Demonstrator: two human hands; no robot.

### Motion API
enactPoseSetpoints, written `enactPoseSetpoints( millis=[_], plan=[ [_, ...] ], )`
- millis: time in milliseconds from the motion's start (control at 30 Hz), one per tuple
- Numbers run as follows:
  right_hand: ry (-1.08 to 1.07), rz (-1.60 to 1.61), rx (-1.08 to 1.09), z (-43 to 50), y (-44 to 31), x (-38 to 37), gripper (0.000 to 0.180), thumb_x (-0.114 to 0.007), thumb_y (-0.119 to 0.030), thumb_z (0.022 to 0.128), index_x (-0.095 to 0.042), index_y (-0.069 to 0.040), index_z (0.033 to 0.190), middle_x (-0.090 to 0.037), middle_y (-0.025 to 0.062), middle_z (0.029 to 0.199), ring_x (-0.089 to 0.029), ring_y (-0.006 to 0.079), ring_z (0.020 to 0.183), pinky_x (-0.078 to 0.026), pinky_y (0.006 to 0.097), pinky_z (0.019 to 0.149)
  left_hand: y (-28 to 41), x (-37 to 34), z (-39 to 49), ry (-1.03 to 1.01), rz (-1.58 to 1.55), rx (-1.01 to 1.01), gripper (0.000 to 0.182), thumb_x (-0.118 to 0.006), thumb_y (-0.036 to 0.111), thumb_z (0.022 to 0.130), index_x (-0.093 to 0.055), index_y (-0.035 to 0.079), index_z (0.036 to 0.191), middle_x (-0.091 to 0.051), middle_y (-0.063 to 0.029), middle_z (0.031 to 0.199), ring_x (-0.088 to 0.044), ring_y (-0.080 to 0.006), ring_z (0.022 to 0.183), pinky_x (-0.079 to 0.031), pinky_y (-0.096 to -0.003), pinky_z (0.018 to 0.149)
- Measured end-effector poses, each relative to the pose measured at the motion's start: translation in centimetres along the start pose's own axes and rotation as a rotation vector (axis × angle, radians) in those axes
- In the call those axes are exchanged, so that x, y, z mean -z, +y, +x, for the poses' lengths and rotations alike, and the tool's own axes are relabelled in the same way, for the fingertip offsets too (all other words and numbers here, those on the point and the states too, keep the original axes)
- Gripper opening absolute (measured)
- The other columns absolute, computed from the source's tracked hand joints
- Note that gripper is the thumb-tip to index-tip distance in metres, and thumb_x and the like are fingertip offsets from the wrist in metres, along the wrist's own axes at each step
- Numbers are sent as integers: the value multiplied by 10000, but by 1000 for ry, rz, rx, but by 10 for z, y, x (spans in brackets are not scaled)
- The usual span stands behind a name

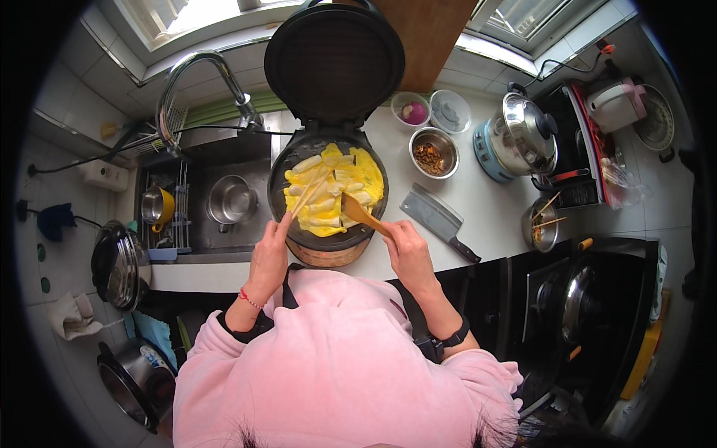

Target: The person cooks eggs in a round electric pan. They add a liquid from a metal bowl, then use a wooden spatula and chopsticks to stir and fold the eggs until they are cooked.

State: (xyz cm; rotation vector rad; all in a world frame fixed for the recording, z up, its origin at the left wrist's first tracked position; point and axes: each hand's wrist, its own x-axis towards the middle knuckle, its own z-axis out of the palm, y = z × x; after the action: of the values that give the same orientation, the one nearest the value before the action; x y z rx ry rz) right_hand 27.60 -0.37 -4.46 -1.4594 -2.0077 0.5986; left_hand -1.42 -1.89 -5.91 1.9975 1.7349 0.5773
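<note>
An electric griddle [280, 196] stands before me on the white counter, its round black lid [335, 61] raised at the back. Yellow cooked egg [369, 168] lies spread in the pan, with several pale, flat strips [307, 164] on top. My left hand [270, 252] grips a pair of wooden chopsticks [307, 193], whose tips rest on the food near the middle. A wooden spatula [361, 214] is held by its handle in my right hand [409, 252]; its blade touches the egg at the right of centre, partly between pieces.
Right of the griddle lie a cleaver [431, 210] and a metal bowl of brown food pieces [434, 153]. Behind it are two plastic tubs [451, 111]. A lidded steamer pot [521, 134] stands farther right. On the left is a sink [207, 151] with a faucet [246, 112]; a black cord [213, 127] crosses above.
</note>
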Motion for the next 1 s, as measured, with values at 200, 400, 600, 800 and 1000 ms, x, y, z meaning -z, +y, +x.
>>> enactPoseSetpoints(
  millis=[200, 400, 600, 800, 1000],
  plan=[
    [-22, -85, -42, 8, -4, -11, 280, -646, 3, 889, -605, -2, 1167, -614, 178, 1004, -646, 397, 875, -536, 452, 743, -3, 0, -1, 3, -14, 8, 643, -476, -150, 835, -437, 43, 1447, -529, -209, 1063, -608, -452, 855, -512, -517, 730],
    [0, -79, -63, 6, -8, -5, 280, -644, 5, 889, -605, -4, 1166, -612, 183, 1003, -642, 405, 864, -535, 461, 741, -7, -1, -1, 23, -7, 21, 636, -480, -147, 836, -442, 44, 1442, -516, -209, 1028, -599, -454, 843, -505, -521, 727],
    [-68, -46, -58, -1, -17, -4, 260, -639, 10, 889, -605, 0, 1146, -612, 180, 1000, -641, 405, 844, -535, 462, 729, -8, -2, 2, 26, -32, 14, 623, -478, -143, 844, -446, 44, 1437, -518, -211, 1021, -599, -452, 839, -502, -520, 717],
    [-60, -141, -94, -2, -16, 3, 257, -641, 13, 887, -605, 1, 1141, -612, 178, 1003, -644, 399, 847, -535, 453, 724, -11, -1, 2, 33, -50, 11, 591, -472, -122, 868, -450, 42, 1434, -527, -214, 1033, -603, -455, 844, -503, -519, 719],
    [-4, -53, -29, 6, -23, 4, 252, -636, 8, 893, -602, 3, 1143, -609, 177, 995, -638, 391, 864, -524, 449, 736, -12, -3, 2, 37, -57, 10, 574, -469, -112, 875, -458, 38, 1428, -536, -217, 1051, -606, -457, 857, -503, -522, 729]
  ],
)
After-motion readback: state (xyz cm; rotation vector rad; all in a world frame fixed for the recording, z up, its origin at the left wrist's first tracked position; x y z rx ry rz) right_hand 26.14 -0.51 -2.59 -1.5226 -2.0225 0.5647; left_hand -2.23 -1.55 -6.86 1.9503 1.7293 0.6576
